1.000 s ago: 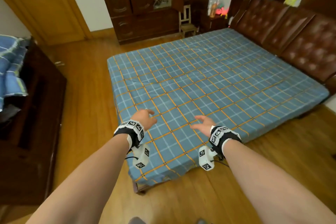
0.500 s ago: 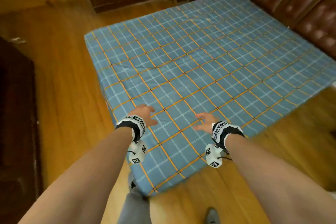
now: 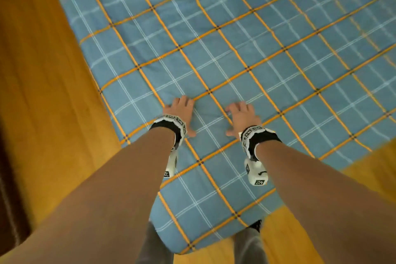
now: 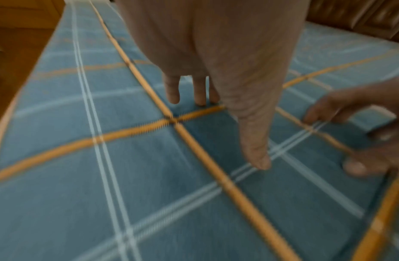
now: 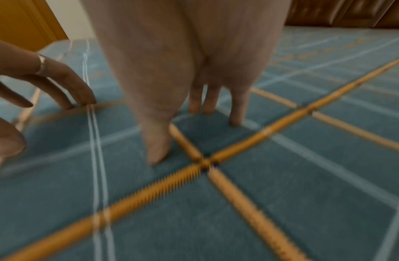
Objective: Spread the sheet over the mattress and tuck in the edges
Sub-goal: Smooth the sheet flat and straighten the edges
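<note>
Blue plaid sheet (image 3: pixel 235 49) covers the mattress, which stands on wooden floor (image 3: pixel 42 92)

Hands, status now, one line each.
Left hand: open, fingertips pressing the sheet, no grip.
Right hand: open, fingertips pressing the sheet, no grip.

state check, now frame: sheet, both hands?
sheet: spread over the mattress, some wrinkles, near corner draped down
left hand: fingertips pressing on the sheet, gripping nothing
right hand: fingertips pressing on the sheet beside the left, gripping nothing
</note>
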The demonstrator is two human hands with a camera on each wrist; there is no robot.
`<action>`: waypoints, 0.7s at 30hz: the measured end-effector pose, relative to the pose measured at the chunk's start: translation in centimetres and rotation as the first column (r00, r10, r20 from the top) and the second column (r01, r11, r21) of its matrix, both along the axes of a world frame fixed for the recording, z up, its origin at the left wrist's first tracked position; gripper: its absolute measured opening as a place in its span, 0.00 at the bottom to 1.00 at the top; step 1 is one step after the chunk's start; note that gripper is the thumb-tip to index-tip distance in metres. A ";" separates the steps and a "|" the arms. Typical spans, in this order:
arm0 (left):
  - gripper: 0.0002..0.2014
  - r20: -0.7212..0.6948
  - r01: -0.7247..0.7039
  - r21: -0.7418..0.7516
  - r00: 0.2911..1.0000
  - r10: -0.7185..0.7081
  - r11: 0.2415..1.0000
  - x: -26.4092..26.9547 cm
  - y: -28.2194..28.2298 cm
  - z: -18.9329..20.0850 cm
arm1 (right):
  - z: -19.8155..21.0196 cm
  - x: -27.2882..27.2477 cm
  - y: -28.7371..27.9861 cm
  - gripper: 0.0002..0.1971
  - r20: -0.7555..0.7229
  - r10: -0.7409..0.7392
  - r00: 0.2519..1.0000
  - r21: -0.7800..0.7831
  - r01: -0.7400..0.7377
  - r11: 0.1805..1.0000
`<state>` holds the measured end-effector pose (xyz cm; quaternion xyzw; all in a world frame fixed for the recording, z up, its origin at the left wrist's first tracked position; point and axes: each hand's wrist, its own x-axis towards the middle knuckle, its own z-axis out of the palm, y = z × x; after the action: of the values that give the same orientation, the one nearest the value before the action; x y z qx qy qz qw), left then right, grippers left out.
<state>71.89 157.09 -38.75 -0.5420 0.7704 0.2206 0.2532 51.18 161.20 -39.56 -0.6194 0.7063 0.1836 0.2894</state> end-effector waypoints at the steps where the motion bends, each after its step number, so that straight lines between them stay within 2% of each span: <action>1: 0.48 0.013 0.015 -0.030 1.000 -0.015 0.999 0.0 0.6 -1.2 | -0.9 -0.2 0.2 0.27 -0.019 0.013 1.000 -0.030 -0.014 0.999; 3: 0.33 0.018 0.023 -0.090 1.000 -0.021 0.996 -0.3 1.0 -2.4 | -1.6 -0.8 0.1 0.13 -0.029 0.060 0.998 -0.035 -0.061 0.997; 4: 0.26 0.020 0.044 -0.107 0.999 -0.042 0.993 -0.5 0.9 -2.5 | -1.5 -1.0 -0.2 0.10 -0.025 0.083 0.996 -0.022 -0.084 0.996; 5: 0.21 0.026 0.073 -0.106 0.997 -0.070 0.992 -0.8 0.9 -2.5 | -1.4 -1.1 -0.5 0.09 -0.024 0.106 0.994 -0.006 -0.106 0.994; 7: 0.19 0.042 0.135 -0.061 0.990 -0.133 0.989 -1.2 1.0 -2.0 | -0.7 -0.9 -0.7 0.11 -0.028 0.136 0.990 0.053 -0.134 0.990; 10: 0.19 0.029 0.187 0.062 0.981 -0.189 0.980 -1.2 2.2 -1.2 | 0.1 0.2 0.2 0.12 0.000 0.220 0.976 0.169 -0.217 0.961; 12: 0.21 -0.006 0.202 0.126 0.979 -0.203 0.971 -0.8 3.4 -0.7 | 0.5 0.5 1.3 0.13 0.011 0.253 0.967 0.181 -0.251 0.951; 15: 0.28 -0.056 0.208 0.147 0.978 -0.202 0.967 0.1 5.3 -0.1 | 0.7 0.1 3.0 0.11 0.012 0.202 0.979 0.101 -0.202 0.974; 17: 0.36 -0.061 0.210 0.146 0.977 -0.203 0.967 0.9 6.6 0.1 | 0.8 -0.2 4.7 0.12 0.091 0.110 0.990 0.021 -0.113 0.993; 19: 0.39 -0.039 0.234 0.126 0.972 -0.231 0.964 1.2 8.3 0.0 | 1.0 -0.6 6.9 0.17 0.170 0.047 0.984 0.017 -0.050 0.999; 21: 0.41 -0.015 0.243 0.121 0.970 -0.243 0.962 1.2 10.2 -0.3 | 1.0 -0.8 9.5 0.21 0.173 0.100 0.980 0.058 -0.112 0.992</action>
<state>73.12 167.30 -39.02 -0.4268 0.8162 0.2344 0.3109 50.38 170.73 -38.59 -0.6595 0.6385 0.1687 0.3591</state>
